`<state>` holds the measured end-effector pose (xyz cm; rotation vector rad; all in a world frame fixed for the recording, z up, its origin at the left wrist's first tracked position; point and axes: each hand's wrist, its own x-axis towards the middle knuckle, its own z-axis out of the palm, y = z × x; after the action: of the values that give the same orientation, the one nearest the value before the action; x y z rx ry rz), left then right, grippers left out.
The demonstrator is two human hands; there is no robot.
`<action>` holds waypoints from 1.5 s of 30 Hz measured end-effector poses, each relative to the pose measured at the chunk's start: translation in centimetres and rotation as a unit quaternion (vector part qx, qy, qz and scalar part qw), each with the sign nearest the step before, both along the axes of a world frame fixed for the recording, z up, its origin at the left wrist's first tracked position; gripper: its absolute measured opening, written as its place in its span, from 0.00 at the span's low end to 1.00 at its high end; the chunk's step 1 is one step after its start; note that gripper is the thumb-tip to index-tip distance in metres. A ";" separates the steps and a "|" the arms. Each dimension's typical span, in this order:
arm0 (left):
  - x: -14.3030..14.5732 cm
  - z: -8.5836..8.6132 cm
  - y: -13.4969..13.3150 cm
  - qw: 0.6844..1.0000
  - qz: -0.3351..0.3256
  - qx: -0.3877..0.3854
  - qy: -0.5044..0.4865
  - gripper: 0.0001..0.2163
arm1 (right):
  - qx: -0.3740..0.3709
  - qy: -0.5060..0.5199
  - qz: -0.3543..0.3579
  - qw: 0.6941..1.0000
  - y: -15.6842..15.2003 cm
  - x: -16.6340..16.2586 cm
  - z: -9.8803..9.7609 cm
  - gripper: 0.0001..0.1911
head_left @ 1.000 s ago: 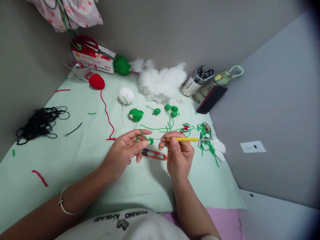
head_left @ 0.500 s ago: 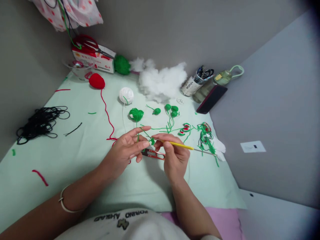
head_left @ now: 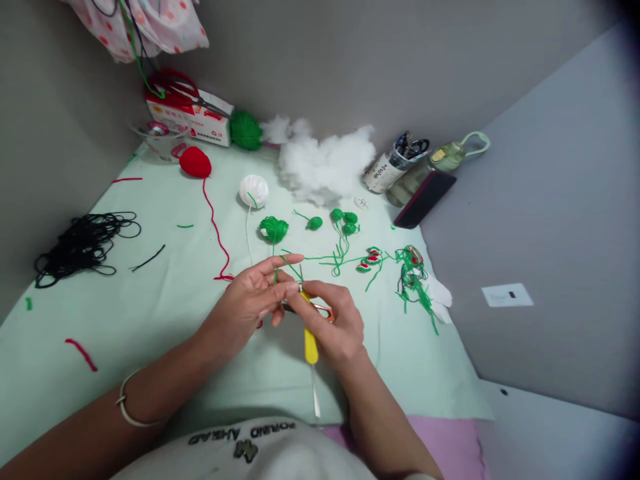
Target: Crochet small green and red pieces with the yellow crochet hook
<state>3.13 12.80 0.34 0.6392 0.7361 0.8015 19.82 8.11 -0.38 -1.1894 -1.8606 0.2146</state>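
My left hand (head_left: 250, 303) pinches a small green crochet piece (head_left: 291, 285) with green yarn (head_left: 285, 261) running over its raised forefinger. My right hand (head_left: 334, 323) is closed on a yellow-handled crochet hook (head_left: 311, 343), whose handle end points back towards me while its tip meets the green piece. Orange thread snips (head_left: 320, 309) lie on the pale green cloth (head_left: 150, 313) just under both hands.
Small green and red-green crochet pieces (head_left: 373, 257) lie beyond the hands. White stuffing (head_left: 325, 167), a white ball (head_left: 253, 191), red yarn (head_left: 195, 162), green yarn ball (head_left: 245, 129), a box (head_left: 187, 117), a phone (head_left: 424, 199) and a pen cup (head_left: 390, 167) stand further back. Black cord (head_left: 80, 243) lies left.
My right hand has swung the hook round: its handle pointed right a second ago and now points back towards me. The hand moved left to the green piece. My left hand stayed put.
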 end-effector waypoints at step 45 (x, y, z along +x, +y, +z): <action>-0.3 -0.5 0.0 0.998 -0.002 0.023 0.054 0.18 | -0.060 0.249 0.015 0.967 0.8 0.3 0.3 0.11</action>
<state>2.79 12.78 -0.19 0.7286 0.8162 0.7872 20.11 8.95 -0.07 -1.0663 -1.4388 0.5939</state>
